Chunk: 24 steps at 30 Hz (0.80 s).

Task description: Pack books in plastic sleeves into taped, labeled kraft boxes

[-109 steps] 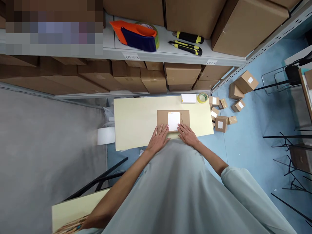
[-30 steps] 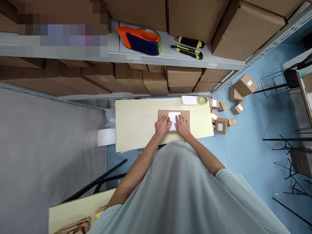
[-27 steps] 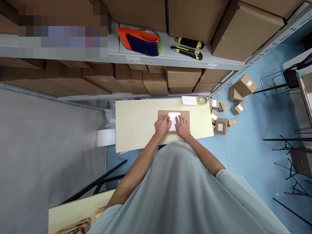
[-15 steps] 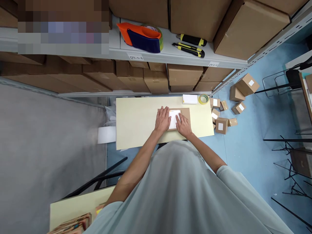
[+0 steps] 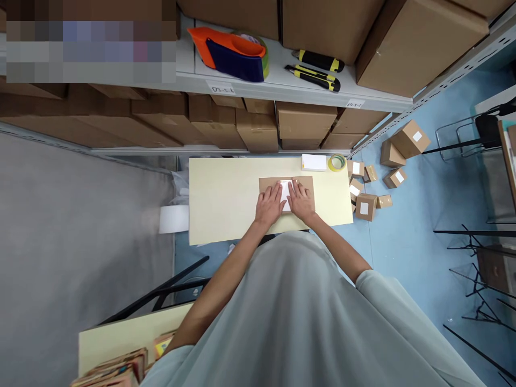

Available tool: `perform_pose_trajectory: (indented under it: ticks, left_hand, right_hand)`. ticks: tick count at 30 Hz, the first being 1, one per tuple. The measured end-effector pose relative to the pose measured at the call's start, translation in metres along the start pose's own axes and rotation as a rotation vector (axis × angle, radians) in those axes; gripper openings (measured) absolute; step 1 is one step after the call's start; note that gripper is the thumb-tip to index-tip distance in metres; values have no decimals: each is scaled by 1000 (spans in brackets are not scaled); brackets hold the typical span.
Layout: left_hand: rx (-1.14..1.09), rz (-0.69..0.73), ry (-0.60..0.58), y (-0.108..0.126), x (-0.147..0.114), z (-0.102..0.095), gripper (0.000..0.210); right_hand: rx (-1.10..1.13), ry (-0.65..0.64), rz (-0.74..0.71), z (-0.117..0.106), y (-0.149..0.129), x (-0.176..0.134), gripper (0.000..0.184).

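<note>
A brown cardboard box lies on the pale yellow table in front of me. On its top is a white label, partly covered by my fingers. My left hand rests flat on the left part of the box, its fingertips at the label's left edge. Flat on the right side lies my right hand, fingers stretched forward over the label's right edge. Neither hand grips anything.
A white box and a tape roll stand at the table's back right. Labelled cartons lie on the floor to the right. Above, the shelf carries a tape dispenser and utility knives.
My right hand has slid forward, its fingers now reaching the label's upper right. My left hand stays on the box, shifted slightly lower. The view has tilted a little.
</note>
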<state>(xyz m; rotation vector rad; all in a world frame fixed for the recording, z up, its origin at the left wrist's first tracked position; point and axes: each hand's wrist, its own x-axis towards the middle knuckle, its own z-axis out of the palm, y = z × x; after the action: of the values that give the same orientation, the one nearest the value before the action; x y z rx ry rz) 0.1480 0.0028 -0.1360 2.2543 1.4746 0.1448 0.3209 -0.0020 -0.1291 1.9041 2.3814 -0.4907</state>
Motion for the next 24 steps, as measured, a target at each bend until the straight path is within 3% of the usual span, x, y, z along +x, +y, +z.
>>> perform_pose_trajectory:
  ticks: [6,12,18,24]
  left_hand:
    - [-19,11,1,1,6,-8,68]
    - [-50,77,-22,-8,-36,2,63]
    - [-56,143,-63,-10,-71,10,61]
    - [-46,118,-58,0,-68,4,58]
  right_hand:
    - [-18,-19,-30,3,-2,-37,64]
    - [14,-1,-72,8,11,-70,58]
    - [35,-20,-194,12,18,-79,53]
    - [67,-29,-174,4,15,-71,51]
